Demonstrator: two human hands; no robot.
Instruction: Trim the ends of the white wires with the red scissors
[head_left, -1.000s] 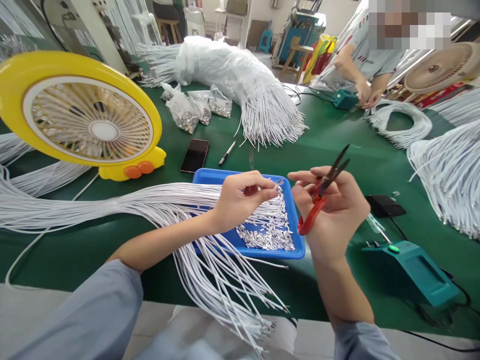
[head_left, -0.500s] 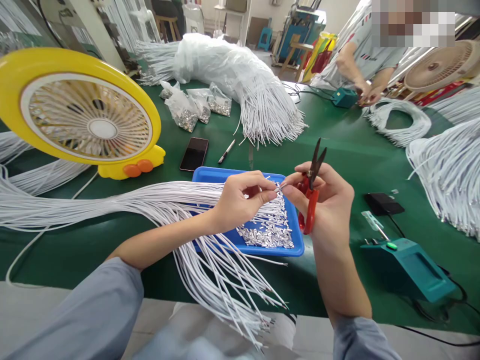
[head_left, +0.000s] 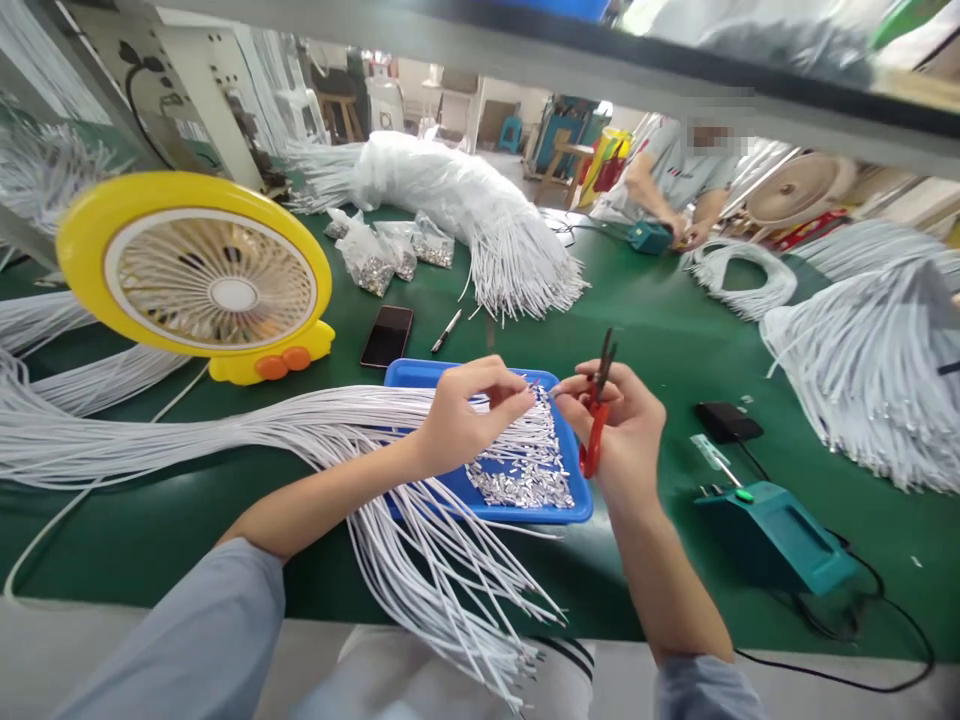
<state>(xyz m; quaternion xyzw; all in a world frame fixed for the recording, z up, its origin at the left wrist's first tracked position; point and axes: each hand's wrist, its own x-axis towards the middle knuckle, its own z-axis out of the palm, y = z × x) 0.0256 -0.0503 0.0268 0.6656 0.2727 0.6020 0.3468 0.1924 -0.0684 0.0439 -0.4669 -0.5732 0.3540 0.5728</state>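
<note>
Over the blue tray [head_left: 581, 515], my left hand [head_left: 465, 415] is closed in a pinch on the end of a white cable, whose small reddish tip shows at the fingertips. My right hand [head_left: 634, 445] grips red-handled scissors [head_left: 594, 440], blades pointing up and away. Its thumb and forefinger also meet around something small and pale, too small to name. A narrow gap parts the two hands' fingertips. Many small silver metal sleeves [head_left: 525, 490] lie in the tray. A bundle of white cables [head_left: 300, 415] runs beneath my left arm, its loose ends fanning toward my lap.
A yellow fan [head_left: 232, 295] stands at left, near a phone [head_left: 387, 336] and a pen [head_left: 447, 331]. Bags of metal parts [head_left: 366, 258] and a wrapped cable bundle [head_left: 427, 180] lie behind. At right are a teal device [head_left: 784, 535] and more cables [head_left: 862, 370]. Another person works across the table.
My fingertips have drawn slightly apart, and the scissors have turned more edge-on. The camera view has tilted up and shifted right, bringing an overhead shelf into sight.
</note>
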